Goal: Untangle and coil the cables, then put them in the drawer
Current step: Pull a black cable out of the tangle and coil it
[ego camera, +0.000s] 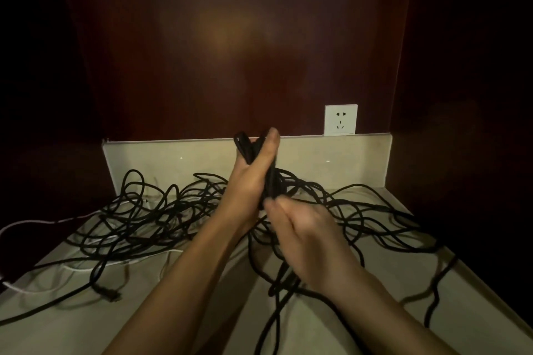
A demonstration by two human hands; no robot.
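My right hand [300,236], nearest the lens and blurred, reaches into the tangle of black cables [161,210] spread across the pale table [202,311]; whether its fingers pinch a strand I cannot tell. My left hand [253,170], raised above the heap, grips a partly wound black bundle [245,147] upright between thumb and curled fingers. Coiling looks under way, with most cable unsorted; a white cable [28,223] trails off the table's left edge. Next, I judge, a free length must be drawn from the knots and laid onto the bundle. No drawer shows. A wall socket [341,119] sits behind.
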